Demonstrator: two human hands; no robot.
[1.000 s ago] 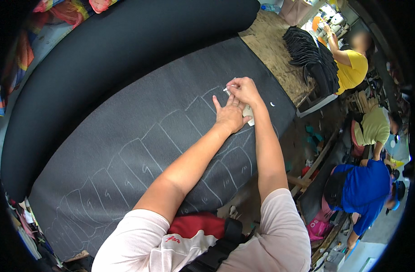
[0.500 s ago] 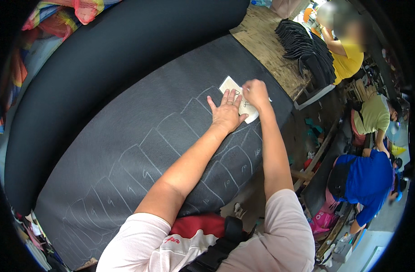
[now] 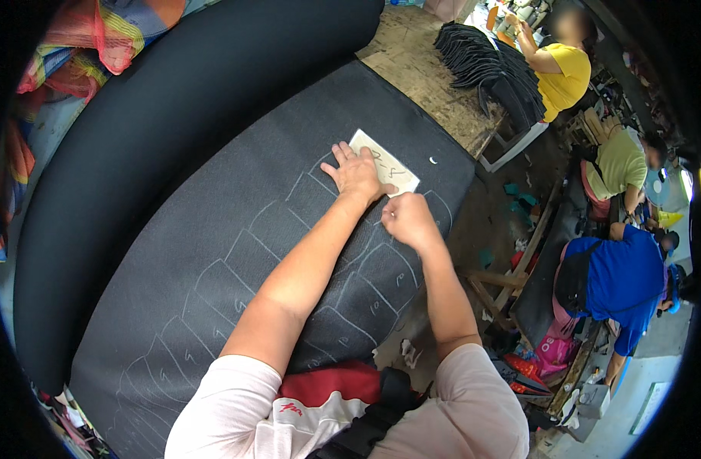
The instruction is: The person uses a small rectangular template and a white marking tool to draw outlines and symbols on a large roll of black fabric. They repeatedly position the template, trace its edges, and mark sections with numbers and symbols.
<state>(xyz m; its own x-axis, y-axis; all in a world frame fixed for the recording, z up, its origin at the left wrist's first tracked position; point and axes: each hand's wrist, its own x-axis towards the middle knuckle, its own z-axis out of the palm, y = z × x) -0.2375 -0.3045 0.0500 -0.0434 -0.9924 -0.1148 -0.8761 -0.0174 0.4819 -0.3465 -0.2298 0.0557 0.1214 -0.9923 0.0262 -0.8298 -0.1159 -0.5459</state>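
A pale cream template (image 3: 397, 173) with dark handwritten marks lies on a black sheet of leather-like material (image 3: 297, 138). My left hand (image 3: 356, 177) presses on the template's left edge, fingers spread and thumb out to the right. Just below the template's lower corner, my right hand (image 3: 410, 219) is closed in a pinch; what it holds is too small to make out. Rows of pale outlines (image 3: 373, 287), some with handwritten marks inside, cover the sheet to the left and nearer my body.
A thick black roll (image 3: 174, 99) curves along the far left side. Stacked black pieces (image 3: 488, 69) sit on a worn wooden table (image 3: 408, 65) at the far right. A small white crescent (image 3: 433, 161) lies on the sheet. Several people work at right, one in blue (image 3: 614, 279).
My right hand has moved from the template's upper right side down to its lower corner. My left hand stays spread on the template. The whole view has shifted slightly.
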